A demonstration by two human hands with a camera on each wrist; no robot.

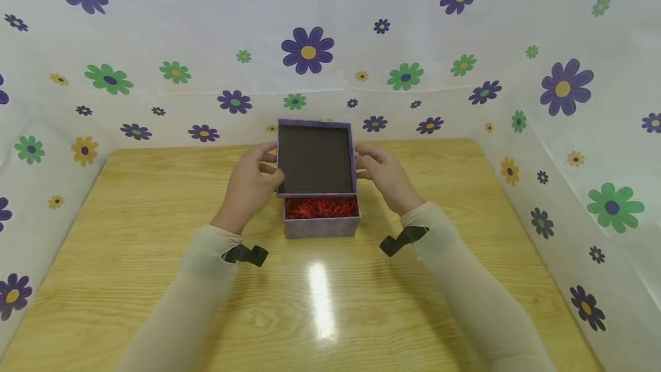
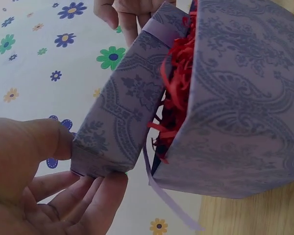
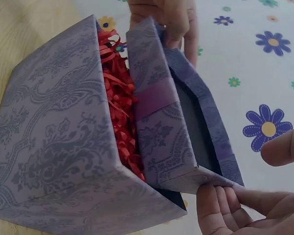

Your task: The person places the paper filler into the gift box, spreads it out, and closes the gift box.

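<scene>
Head view: the left hand (image 1: pixel 251 183) grips the left edge of a lid (image 1: pixel 316 159), thumb and fingers curled round its rim, and the right hand (image 1: pixel 384 173) pinches the right edge the same way. The lid is tilted up, its dark inside facing the camera, its lower edge just above the back of a purple patterned box (image 1: pixel 321 226). The box stands on a wooden table (image 1: pixel 155 234) near the middle, with red shredded paper (image 1: pixel 321 208) showing in its open top. In the left wrist view a thin lilac ribbon (image 2: pixel 169 200) hangs down by the box. A band of the same colour crosses the lid's side. Flowered sheeting (image 1: pixel 465 45) walls in the table on three sides.
</scene>
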